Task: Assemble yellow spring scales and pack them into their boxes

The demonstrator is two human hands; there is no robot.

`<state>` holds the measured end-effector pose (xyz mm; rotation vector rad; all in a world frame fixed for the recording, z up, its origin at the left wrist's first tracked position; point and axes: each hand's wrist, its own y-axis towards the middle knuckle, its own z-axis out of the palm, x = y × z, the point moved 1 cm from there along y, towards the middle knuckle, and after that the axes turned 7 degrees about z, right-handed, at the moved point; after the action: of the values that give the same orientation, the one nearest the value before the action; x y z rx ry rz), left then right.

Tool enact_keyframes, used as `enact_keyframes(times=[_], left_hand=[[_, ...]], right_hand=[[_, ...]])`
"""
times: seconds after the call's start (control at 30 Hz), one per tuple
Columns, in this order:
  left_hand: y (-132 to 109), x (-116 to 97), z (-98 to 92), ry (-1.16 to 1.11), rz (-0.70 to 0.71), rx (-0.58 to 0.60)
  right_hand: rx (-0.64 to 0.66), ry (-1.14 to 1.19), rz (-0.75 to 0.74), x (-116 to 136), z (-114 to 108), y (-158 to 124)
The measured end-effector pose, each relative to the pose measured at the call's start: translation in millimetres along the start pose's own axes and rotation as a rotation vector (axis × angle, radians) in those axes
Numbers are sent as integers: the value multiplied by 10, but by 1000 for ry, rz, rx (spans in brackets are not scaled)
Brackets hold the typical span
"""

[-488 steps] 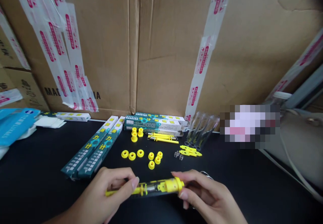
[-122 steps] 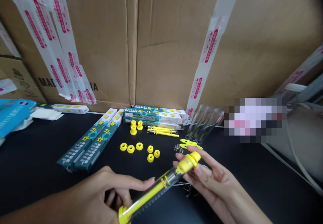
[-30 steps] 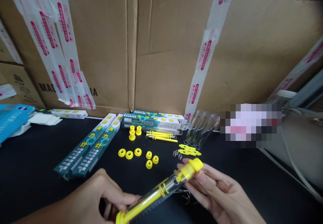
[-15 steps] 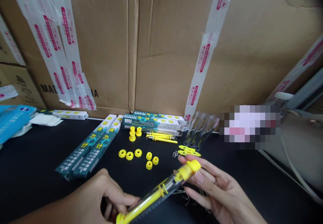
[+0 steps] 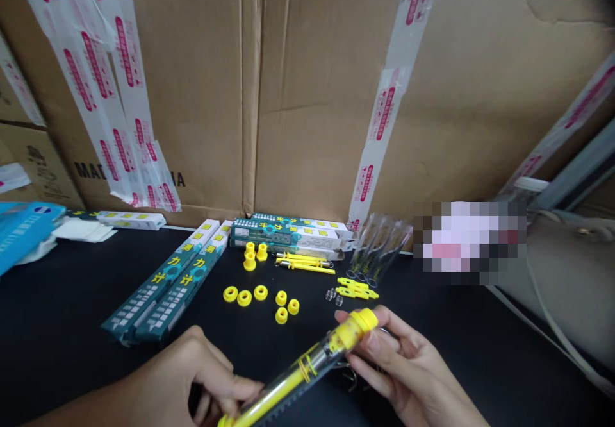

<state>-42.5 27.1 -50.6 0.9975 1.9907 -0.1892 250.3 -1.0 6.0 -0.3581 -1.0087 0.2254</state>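
A clear tubular spring scale (image 5: 307,369) with yellow end caps and a yellow rod inside slants up to the right. My right hand (image 5: 408,363) pinches its upper cap between thumb and fingers. Down at the lower end, my left hand (image 5: 202,376) has its fingers curled against the tube, partly cut off by the frame's bottom edge. Beyond the tube lie yellow rings (image 5: 245,298), small yellow collars (image 5: 281,315) and flat yellow pieces (image 5: 355,290). Small springs (image 5: 331,295) sit beside these. Wire hooks (image 5: 350,377) show partly behind the tube and right hand.
Two long green boxes (image 5: 182,286) lie at the left, with more boxes (image 5: 288,231) at the back. Yellow rods with springs (image 5: 305,263), taller yellow caps (image 5: 249,260) and clear tubes (image 5: 377,247) lie before a large carton (image 5: 312,93). A bag (image 5: 576,286) stands at right.
The spring scale and both hands have shifted very slightly in view, along with the whole scene. Both hands keep their hold; the springs now show more fully.
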Motion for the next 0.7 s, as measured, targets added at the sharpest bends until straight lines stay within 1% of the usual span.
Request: enact_keyframes(times=[0.1,0.2,0.3,0.43,0.47,0.57,0.7], left_hand=[[36,-51,-14,-25,-28,-4],[54,-73,-13,-69,-24,-17],[82,-95,-22,-94,-50,-14],[153,-193,-78,-167,-121,29],[172,-221,-96,-193,-148,54],[223,-268,-143,-288,-290,115],[294,-242,-188,-437,-472,70]], right_hand=[[-2,74,3,-13,13,-2],[-10,111,19,-14,32,0],[-17,92,17,-3,42,10],[-4,35,17,11,13,23],[5,17,14,12,-2,24],[27,-33,2,9,-51,22],[45,1,-22,16,-75,21]])
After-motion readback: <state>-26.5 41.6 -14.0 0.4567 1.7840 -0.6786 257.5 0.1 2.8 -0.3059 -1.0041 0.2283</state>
